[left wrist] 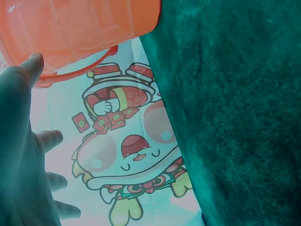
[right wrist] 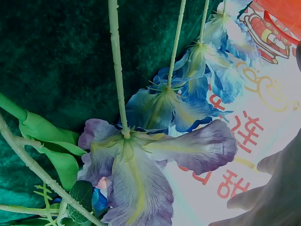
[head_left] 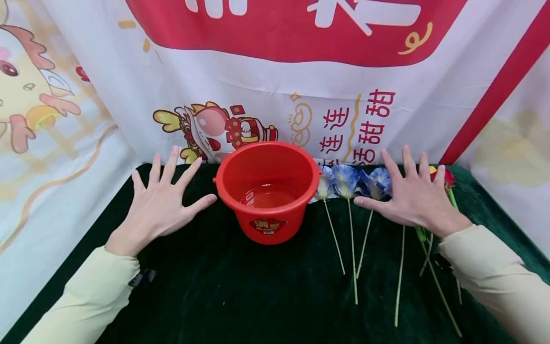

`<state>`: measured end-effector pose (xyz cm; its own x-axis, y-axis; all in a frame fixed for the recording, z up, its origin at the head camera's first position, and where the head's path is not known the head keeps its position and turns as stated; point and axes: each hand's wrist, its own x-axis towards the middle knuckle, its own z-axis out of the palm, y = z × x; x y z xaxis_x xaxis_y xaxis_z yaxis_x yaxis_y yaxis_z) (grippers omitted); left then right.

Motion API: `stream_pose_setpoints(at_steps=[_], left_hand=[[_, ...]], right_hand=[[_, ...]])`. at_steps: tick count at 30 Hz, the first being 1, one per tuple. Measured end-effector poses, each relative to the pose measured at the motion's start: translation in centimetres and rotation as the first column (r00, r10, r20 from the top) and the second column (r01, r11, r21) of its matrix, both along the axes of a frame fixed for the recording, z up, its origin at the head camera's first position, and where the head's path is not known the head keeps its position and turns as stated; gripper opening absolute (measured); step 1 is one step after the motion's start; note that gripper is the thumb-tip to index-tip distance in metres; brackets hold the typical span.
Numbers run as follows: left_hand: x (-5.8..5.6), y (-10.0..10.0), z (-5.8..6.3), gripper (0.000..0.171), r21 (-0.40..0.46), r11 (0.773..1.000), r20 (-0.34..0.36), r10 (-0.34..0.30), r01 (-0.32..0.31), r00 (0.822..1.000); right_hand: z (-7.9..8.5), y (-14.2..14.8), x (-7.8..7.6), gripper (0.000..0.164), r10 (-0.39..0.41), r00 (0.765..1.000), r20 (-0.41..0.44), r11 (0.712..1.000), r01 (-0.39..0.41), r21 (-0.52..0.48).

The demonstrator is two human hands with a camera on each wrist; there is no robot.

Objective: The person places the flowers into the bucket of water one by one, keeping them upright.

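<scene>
A red plastic bucket stands upright between the two hands in the head view. My left hand is to its left, palm down with fingers spread, thumb tip close to the rim. In the left wrist view, the thumb overlaps the bucket. My right hand is also spread palm down, over artificial flowers, and holds nothing. Near its thumb lie blue flowers on thin stems. A purple flower shows in the right wrist view, mostly hidden by the hand in the head view.
A red flower with a green stem lies beyond the right hand. Dark green cloth covers the table. Printed white fabric hangs right behind the table's far edge, with more at both sides.
</scene>
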<state>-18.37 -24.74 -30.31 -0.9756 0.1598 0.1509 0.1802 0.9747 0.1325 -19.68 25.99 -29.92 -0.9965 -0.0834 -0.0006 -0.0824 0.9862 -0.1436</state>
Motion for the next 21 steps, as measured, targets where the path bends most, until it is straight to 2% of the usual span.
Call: stream_pose_setpoints(at_steps=[3,5,8,10,12,15,17,21], left_hand=[[0.0,-0.1,0.1,0.096,0.017,1.000,0.014,0.005,-0.005,1.000],[0.0,-0.1,0.2,0.092,0.059,0.998,0.023,0.004,-0.006,1.000],[0.1,-0.2,0.4,0.081,0.181,0.983,0.032,-0.009,0.003,0.999],[0.1,0.0,0.4,0.073,0.302,0.953,0.018,-0.044,0.037,0.999],[0.1,0.2,0.5,0.066,0.426,0.902,-0.003,-0.084,0.077,0.996],[0.1,1.1,0.6,0.059,0.586,0.801,-0.046,-0.117,0.122,0.992],[0.1,2.0,0.6,0.058,0.686,0.718,-0.051,-0.115,0.118,0.992],[-0.5,4.8,0.3,0.058,0.843,0.524,-0.061,-0.126,0.118,0.990]], right_hand=[[0.0,0.0,0.0,0.132,0.006,1.000,-0.008,1.000,-0.006,-0.002],[0.0,0.0,0.0,0.131,0.012,1.000,-0.020,1.000,-0.012,-0.006],[0.0,0.1,0.0,0.129,0.017,0.998,-0.057,0.999,-0.019,-0.033],[0.1,0.1,0.0,0.127,0.018,0.996,-0.083,0.998,-0.024,-0.066],[0.1,0.0,0.1,0.125,0.012,0.994,-0.111,0.993,-0.024,-0.113],[0.2,-0.3,0.1,0.121,-0.005,0.990,-0.144,0.980,-0.024,-0.198],[0.2,-0.6,0.1,0.117,-0.029,0.986,-0.164,0.965,-0.016,-0.263],[0.1,-1.4,0.1,0.107,-0.084,0.982,-0.168,0.914,0.009,-0.406]])
